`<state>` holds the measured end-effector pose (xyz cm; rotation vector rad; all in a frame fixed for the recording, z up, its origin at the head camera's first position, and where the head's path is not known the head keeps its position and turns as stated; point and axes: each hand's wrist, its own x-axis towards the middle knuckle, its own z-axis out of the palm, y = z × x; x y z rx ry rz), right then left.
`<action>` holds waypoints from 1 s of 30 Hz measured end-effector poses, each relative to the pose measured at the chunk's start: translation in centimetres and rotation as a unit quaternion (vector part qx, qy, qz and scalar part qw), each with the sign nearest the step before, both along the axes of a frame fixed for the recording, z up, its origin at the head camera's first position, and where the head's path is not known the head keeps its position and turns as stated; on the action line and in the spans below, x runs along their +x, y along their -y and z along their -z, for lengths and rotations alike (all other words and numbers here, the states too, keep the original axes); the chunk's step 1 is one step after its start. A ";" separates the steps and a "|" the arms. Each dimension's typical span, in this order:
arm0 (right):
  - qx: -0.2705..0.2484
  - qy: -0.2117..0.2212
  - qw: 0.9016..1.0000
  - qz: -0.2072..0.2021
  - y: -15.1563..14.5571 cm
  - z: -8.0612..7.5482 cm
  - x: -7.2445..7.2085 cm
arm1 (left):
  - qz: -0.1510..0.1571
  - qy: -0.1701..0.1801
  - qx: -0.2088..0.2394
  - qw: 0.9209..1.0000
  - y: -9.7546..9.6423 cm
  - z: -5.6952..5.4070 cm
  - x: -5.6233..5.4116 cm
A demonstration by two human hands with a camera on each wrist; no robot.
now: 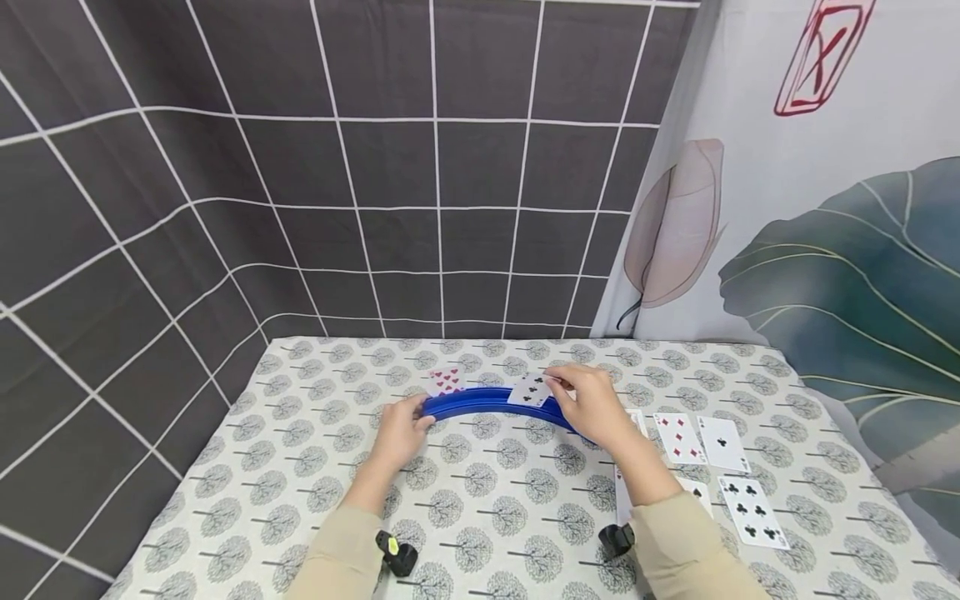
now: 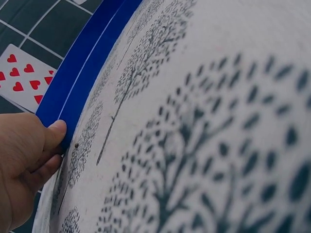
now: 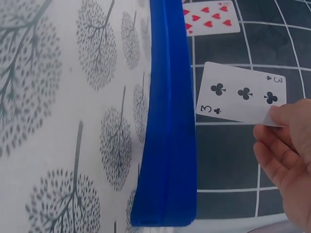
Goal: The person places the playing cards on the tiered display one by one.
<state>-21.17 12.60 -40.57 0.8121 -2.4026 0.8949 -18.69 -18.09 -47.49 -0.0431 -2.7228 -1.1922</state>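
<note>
Left hand (image 1: 400, 429) pinches the left end of the curved blue holder (image 1: 480, 401) between thumb and fingers, probably to stop it sliding. It sits toward the far edge of the tabletop (image 1: 465, 471). Right hand (image 1: 592, 404) has a corner of the three of clubs (image 1: 529, 390) pinched, which I guess leaves the lower edge free; can't tell if it's in the slot. A hearts card (image 1: 447, 381) seems to stand at the holder's left end. Face-up cards (image 1: 753, 510) lie nearer the tabletop's right edge, maybe for easy reading.
</note>
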 end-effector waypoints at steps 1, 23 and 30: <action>0.000 0.001 1.000 -0.001 0.2 0.0 0.0 | 0.001 -0.001 0.000 1.000 0.0 0.0 0.0; 0.008 0.007 1.000 -0.021 4.1 0.4 -0.1 | -0.001 0.004 0.011 1.000 -0.1 0.1 0.0; 0.003 0.010 0.999 -0.035 5.2 0.9 -0.3 | 0.002 0.002 0.017 1.000 0.1 0.2 -0.1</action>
